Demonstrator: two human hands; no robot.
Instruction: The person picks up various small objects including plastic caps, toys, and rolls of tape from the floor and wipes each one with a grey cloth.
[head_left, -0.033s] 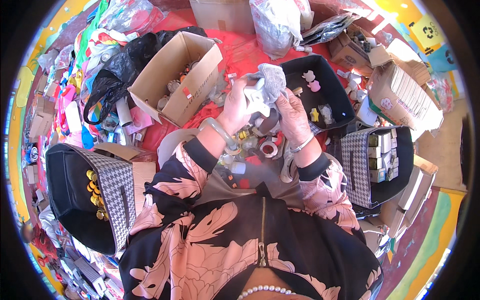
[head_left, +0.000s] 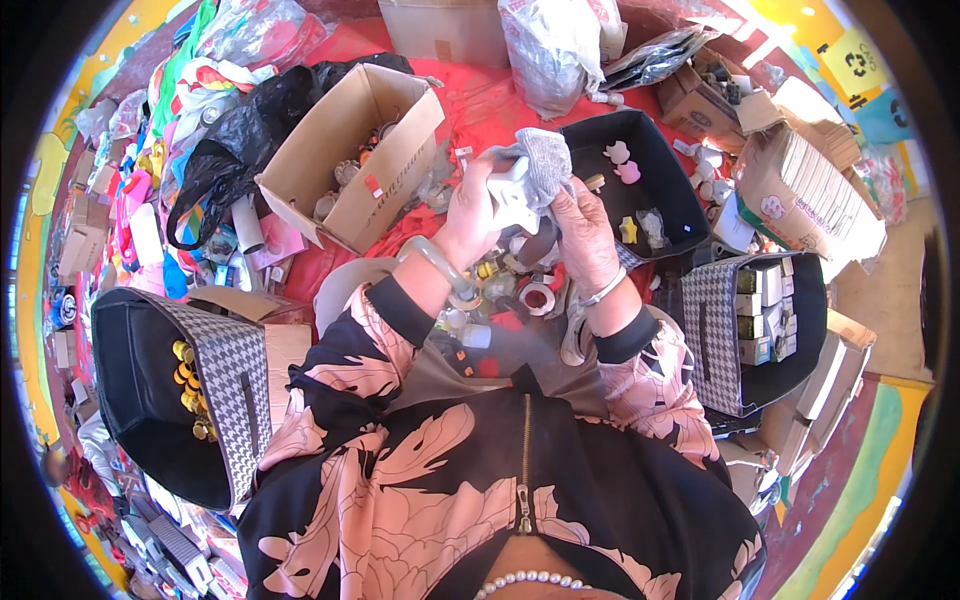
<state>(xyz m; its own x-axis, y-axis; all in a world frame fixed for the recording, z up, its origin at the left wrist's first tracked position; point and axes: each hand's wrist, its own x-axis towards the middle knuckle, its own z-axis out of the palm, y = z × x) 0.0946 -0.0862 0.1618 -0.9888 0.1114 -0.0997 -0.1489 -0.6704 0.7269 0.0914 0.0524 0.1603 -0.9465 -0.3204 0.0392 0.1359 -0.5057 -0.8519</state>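
Note:
In front of me, my left hand (head_left: 475, 212) grips a white, star-like object (head_left: 517, 205) with pointed corners. My right hand (head_left: 588, 235) pinches a grey knit cloth (head_left: 548, 165), which is draped over the upper right side of the white object. Part of the object is hidden by the cloth and my fingers. Beyond my right hand stands a black fabric bin (head_left: 665, 170) with a yellow star (head_left: 628, 229) and pink figures (head_left: 626, 171) in it. Below my hands lie a white and red ring-shaped item (head_left: 537, 298) and several small jars and loose pieces.
An open cardboard box (head_left: 385, 205) stands to the left of my hands. Houndstooth bins flank me: the left bin (head_left: 245, 400) holds gold-coloured pieces, the right bin (head_left: 708, 340) small boxes. A filled plastic bag (head_left: 548, 55) stands at the back. Mixed goods (head_left: 150, 235) crowd the far left.

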